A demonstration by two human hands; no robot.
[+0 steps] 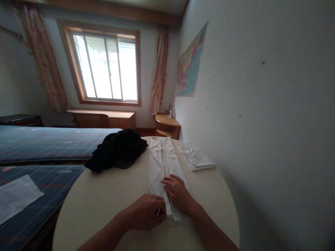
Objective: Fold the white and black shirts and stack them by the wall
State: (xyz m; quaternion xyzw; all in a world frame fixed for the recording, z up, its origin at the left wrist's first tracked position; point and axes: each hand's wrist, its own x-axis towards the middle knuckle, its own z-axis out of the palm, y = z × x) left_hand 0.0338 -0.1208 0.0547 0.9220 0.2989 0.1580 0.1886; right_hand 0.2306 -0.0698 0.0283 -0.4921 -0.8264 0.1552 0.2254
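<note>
White trousers (157, 167) lie lengthwise on a round cream table (86, 205), laid out long and narrow with a crease down the middle. At their near left edge, my left hand (149, 211) is closed, thumb and fingers pinching the cloth by the hem. My right hand (176, 190) rests on the right side of the trousers, palm down, fingers stretched out and slightly spread. To the right of the trousers is a folded white cloth item (196, 157), its kind unclear. A crumpled black garment (119, 150) sits at the table's far left.
Beds with blue plaid mattresses (52, 143) stand left of the table, with a paper sheet (18, 195) on the nearer one. A white wall (261, 139) runs close along the right. Beyond are a wooden corner shelf (167, 120) and a desk (120, 118) under the window.
</note>
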